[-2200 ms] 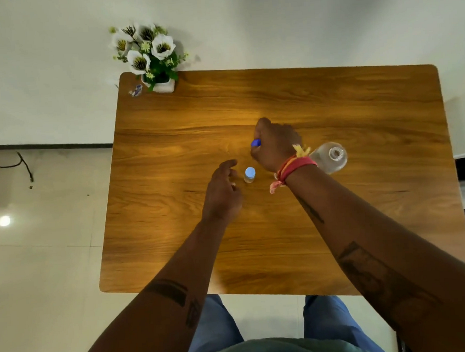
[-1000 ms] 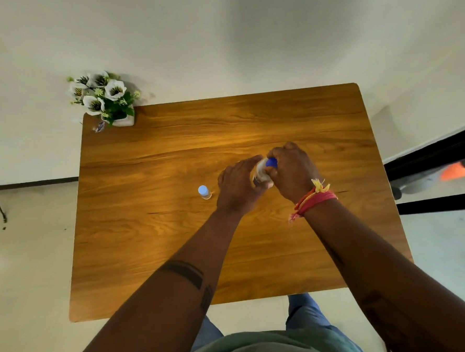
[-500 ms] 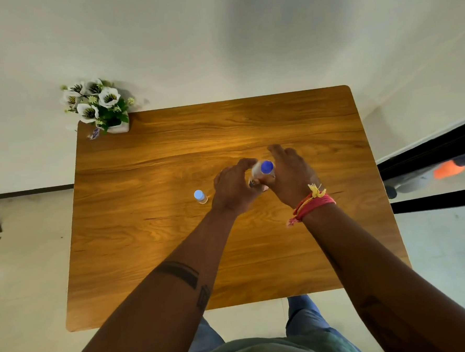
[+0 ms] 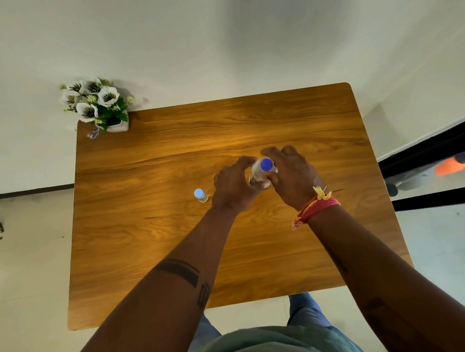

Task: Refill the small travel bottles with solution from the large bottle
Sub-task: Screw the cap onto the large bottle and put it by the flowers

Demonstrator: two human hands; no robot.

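The large clear bottle stands mid-table with a blue cap on its neck. My left hand grips the bottle's body from the left. From the right, my right hand cups the bottle, its thumb against the bottle's shoulder and its fingers curved round the far side; the cap top shows between the hands. One small travel bottle with a pale blue cap stands upright just left of my left hand, apart from it.
The wooden table backs onto a white wall. A white pot of artificial flowers sits at the far left corner. Past the table's right edge are a dark frame and an orange object.
The blue cap, earlier held in my right hand, now sits on the large bottle. My left hand moved from the small bottle to the large one. My right fingers lifted off the cap top.
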